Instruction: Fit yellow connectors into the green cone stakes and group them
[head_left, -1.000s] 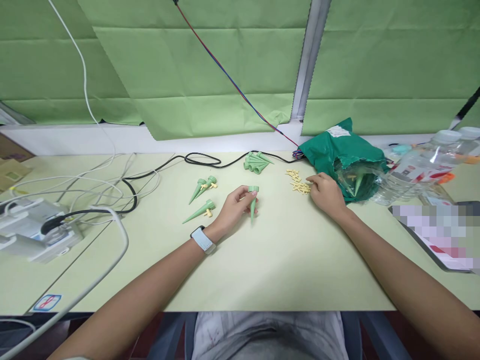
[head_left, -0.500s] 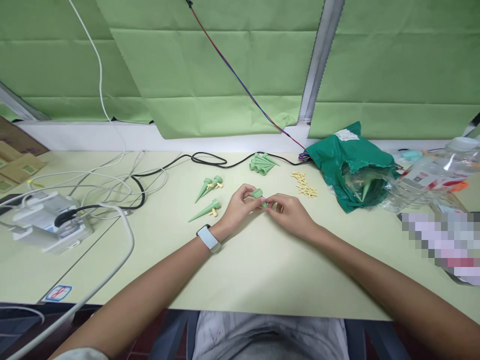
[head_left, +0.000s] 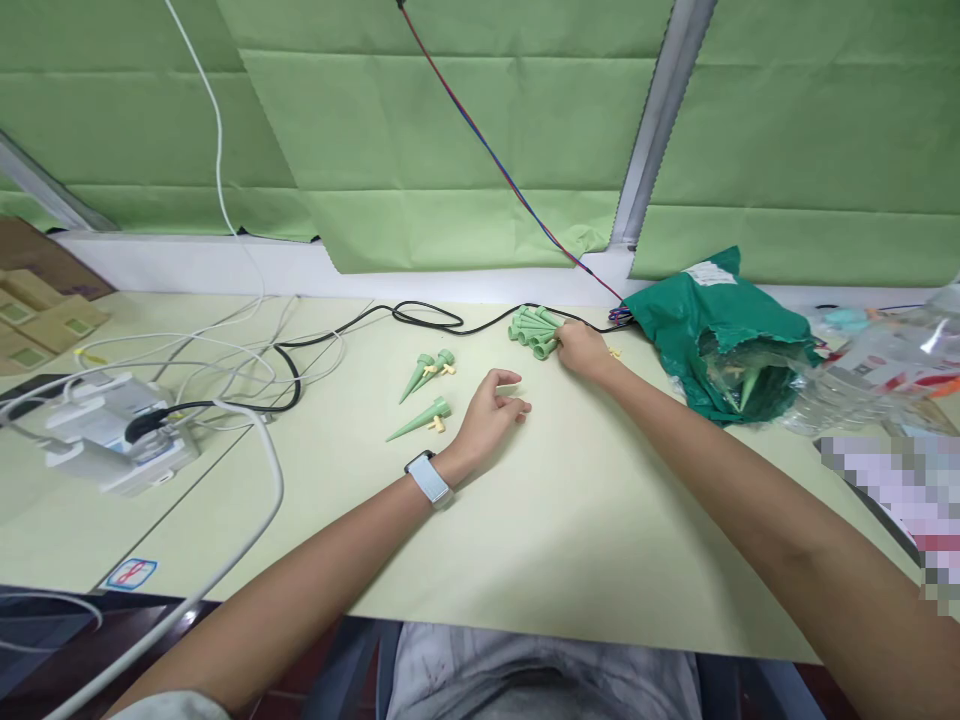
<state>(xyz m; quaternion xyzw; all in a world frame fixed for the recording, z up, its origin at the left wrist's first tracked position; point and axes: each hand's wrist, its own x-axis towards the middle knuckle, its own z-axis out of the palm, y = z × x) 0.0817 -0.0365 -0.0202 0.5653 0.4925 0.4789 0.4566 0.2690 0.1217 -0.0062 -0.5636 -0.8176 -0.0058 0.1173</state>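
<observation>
My right hand point(head_left: 583, 350) rests against the far side of a bundle of green plastic spikes point(head_left: 534, 332), and its fingers are partly hidden there. My left hand point(head_left: 487, 420) lies curled on the pale green table point(head_left: 600, 540), with a pale green piece point(head_left: 508, 390), probably a spike, showing under its fingers. Most of that piece is hidden. Left of it lie several separate green spikes point(head_left: 416, 420) with small yellow pieces point(head_left: 437, 424) beside them. One tiny yellow piece point(head_left: 615, 352) shows past my right wrist.
A torn green plastic bag point(head_left: 720, 340) holding a clear bag stands at the far right, before clear plastic bottles point(head_left: 885, 360). A power strip point(head_left: 112, 440) and tangled cables point(head_left: 225, 370) lie left. A pixelated flat item point(head_left: 900, 490) sits at the right edge.
My hands have parted. The right one has moved from the middle to the spike bundle, covering the yellow pieces' area, and the left has drawn back slightly. The view has shifted.
</observation>
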